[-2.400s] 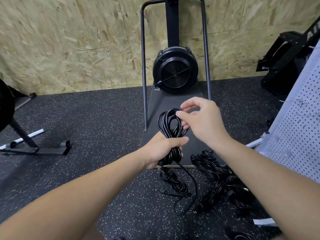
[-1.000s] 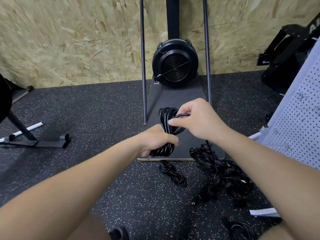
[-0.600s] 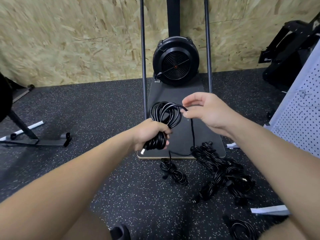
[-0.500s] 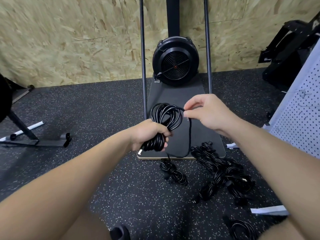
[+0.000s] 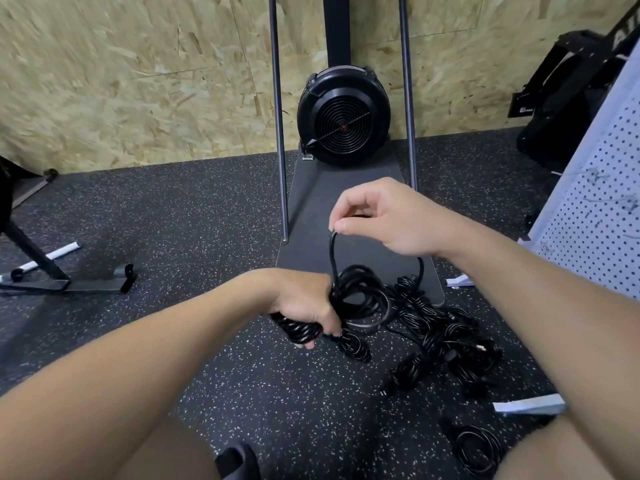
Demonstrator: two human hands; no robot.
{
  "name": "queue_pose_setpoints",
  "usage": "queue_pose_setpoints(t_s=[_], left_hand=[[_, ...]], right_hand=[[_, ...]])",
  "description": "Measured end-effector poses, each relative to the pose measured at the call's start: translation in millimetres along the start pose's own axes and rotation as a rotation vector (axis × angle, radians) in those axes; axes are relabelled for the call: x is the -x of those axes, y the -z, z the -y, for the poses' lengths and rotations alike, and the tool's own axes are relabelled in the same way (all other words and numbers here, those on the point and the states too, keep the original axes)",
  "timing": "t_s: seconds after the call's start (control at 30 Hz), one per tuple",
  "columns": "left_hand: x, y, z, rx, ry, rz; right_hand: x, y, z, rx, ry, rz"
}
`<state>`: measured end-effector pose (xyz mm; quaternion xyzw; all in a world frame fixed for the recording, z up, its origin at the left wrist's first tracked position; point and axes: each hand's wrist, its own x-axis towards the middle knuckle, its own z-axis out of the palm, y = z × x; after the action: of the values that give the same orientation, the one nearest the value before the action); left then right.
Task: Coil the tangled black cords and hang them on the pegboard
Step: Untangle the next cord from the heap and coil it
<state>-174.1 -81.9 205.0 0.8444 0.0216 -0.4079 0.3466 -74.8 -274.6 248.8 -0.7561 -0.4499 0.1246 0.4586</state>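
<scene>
Lower now than half a second ago, the coil [image 5: 360, 299] has dropped from in front of the fan housing [image 5: 343, 114] to just above the floor [image 5: 156, 237], carried down by the left hand [image 5: 304, 308], which clenches round its gathered waist. Above it, the right hand [image 5: 388, 216] has lifted and pinches a single strand between thumb and forefinger, drawing it up from the bundle; the strand arcs behind that hand and back down toward the heap. I read this as one more loop being measured out, so the coiling step is under way and nothing hangs on the pegboard [image 5: 595, 216] yet.

Counted from largest to smallest: one pegboard, leaning at the right edge, with no cords on it in the part that shows. One tangled heap [image 5: 446, 344] of black cords on the floor just right of the coil; how many separate cords it holds I cannot tell, since they overlap. One coil in hand. One small bundle [image 5: 353, 344] lying just below the left hand. One more loose cord [image 5: 479, 445] at the bottom right, partly cut off by the right forearm.
</scene>
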Motion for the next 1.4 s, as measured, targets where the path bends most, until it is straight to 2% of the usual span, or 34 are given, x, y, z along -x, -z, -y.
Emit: queue_pose_setpoints(t_s=[0.1,0.2,0.43,0.63,0.7,0.77,0.83,0.9,1.0,1.2,1.4], left_hand=[[10,-18,-18,-0.132,-0.126,0.027],[28,-17,-28,-0.181,-0.252,0.008],[57,2,-30,-0.009,-0.392,-0.151],[37,27,-5,0.416,-0.278,-0.569],[25,32,3,0.516,-0.243,-0.627],[16,37,11,0.569,-0.214,-0.674],[10,42,16,0.58,-0.214,-0.7],[5,45,22,0.503,-0.207,-0.717],[2,49,30,0.198,-0.185,-0.748],[-2,41,24,-0.388,-0.054,-0.823],[-11,16,18,-0.616,-0.066,-0.633]], right_hand=[[0,-6,-13,-0.046,-0.015,-0.033],[2,-8,-29,-0.099,-0.111,-0.057],[13,-4,-42,-0.257,-0.254,-0.05],[18,-24,-47,-0.312,-0.428,0.09],[23,-33,-45,-0.19,-0.465,0.128],[25,-41,-41,0.011,-0.441,0.149],[27,-46,-34,0.105,-0.414,0.161],[29,-50,-26,0.214,-0.362,0.176],[36,-56,-12,0.436,-0.254,0.202],[37,-44,8,0.505,-0.111,0.139],[31,-37,18,0.42,-0.021,0.094]])
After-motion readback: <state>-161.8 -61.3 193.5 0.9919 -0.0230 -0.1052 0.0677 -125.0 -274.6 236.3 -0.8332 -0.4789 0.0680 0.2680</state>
